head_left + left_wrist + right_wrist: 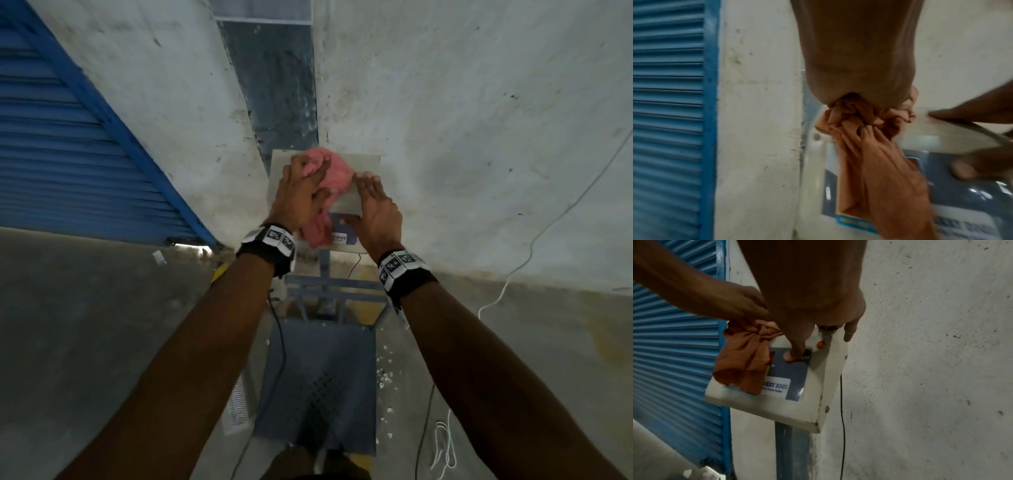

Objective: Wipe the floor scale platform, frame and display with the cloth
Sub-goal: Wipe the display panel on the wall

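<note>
The scale's white display box [368,164] stands on a blue post above the blue-grey platform [318,370] and frame [329,284]. My left hand [308,174] grips a bunched pink cloth [337,176] on the top of the box, and the cloth's tail hangs over the blue front panel [791,379]. In the left wrist view the cloth [869,146] bulges out below the palm. My right hand [359,200] clamps the box's right side. Its thumb [797,345] presses the front panel and its fingers lie over the top edge and side.
A blue roller shutter [68,154] fills the left, and a stained white wall [479,137] rises behind the scale. A black cable [279,342] runs down beside the platform. A white cord [548,222] trails along the wall at right. White scraps [385,373] lie on the concrete floor.
</note>
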